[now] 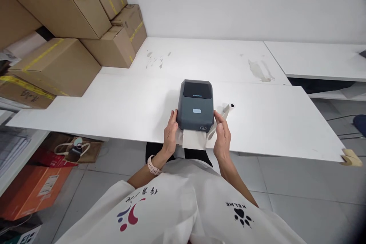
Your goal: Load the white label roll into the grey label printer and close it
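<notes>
A dark grey label printer (195, 109) stands on the white table near its front edge, its lid closed. My left hand (170, 132) grips its left side, fingertips against the casing. On the opposite side my right hand (222, 137) holds it, fingers along the lower right edge and thumb raised. A blank white paper strip (194, 139) hangs from the printer's front, over the table edge. To the right of the printer lies a small white paper roll (229, 107); a loose strip runs from it toward my right hand. The printer's underside is hidden.
Cardboard boxes (57, 61) with yellow tape are stacked at the left on the white table (271, 122). A wall rises behind it. A tan padded corner guard (351, 158) sits at the table's right corner. An orange box (34, 188) stands on the floor at left.
</notes>
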`<state>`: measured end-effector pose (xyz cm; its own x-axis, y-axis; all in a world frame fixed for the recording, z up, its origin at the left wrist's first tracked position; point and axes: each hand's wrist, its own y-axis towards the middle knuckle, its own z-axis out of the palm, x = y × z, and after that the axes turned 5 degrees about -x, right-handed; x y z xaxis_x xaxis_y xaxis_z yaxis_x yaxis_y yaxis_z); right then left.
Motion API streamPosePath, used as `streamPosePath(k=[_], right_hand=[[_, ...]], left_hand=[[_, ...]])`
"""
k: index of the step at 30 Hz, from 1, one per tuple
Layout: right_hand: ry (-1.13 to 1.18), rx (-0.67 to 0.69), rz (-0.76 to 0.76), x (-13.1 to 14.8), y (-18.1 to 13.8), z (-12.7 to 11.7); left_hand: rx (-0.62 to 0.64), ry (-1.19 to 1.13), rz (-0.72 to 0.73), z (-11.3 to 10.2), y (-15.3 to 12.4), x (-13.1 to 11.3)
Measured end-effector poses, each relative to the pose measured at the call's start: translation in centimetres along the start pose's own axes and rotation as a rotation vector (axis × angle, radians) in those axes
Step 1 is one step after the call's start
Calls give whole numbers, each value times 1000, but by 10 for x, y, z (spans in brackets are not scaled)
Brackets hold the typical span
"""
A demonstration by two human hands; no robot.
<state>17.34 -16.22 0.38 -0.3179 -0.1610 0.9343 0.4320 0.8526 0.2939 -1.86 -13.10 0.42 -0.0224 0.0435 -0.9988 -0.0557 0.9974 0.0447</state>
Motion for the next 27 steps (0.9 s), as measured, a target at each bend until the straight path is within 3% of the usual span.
streamPosePath(k=[4, 6, 9, 11, 13, 16, 19, 22, 25, 27], right_hand=[[26, -24, -112, 8, 21, 3], [-15, -19, -242, 14, 47, 8], [-104, -41, -436, 24, 99, 22], [-148, -91, -527, 30, 135, 35], [-196, -127, -571, 35, 170, 45], [-260, -112, -555, 38, 215, 54], [-297, -49, -513, 44, 246, 55], [-354, -90, -583, 59, 248, 49], [-393, -161, -709, 75, 221, 40], [-467, -9, -714, 78, 196, 38]], left_hand=[[14, -37, 149, -2, 22, -16], [24, -63, 224, -2, 45, -28], [-62, -15, 259, 2, 82, -41], [-81, 176, 165, 4, 101, -43], [-13, 429, 47, 7, 112, -41], [129, 715, -68, 10, 117, -37], [169, 817, -100, 14, 119, -35], [160, 870, -89, 17, 121, -35], [159, 938, -56, 19, 123, -35], [160, 967, -45, 20, 123, -35]])
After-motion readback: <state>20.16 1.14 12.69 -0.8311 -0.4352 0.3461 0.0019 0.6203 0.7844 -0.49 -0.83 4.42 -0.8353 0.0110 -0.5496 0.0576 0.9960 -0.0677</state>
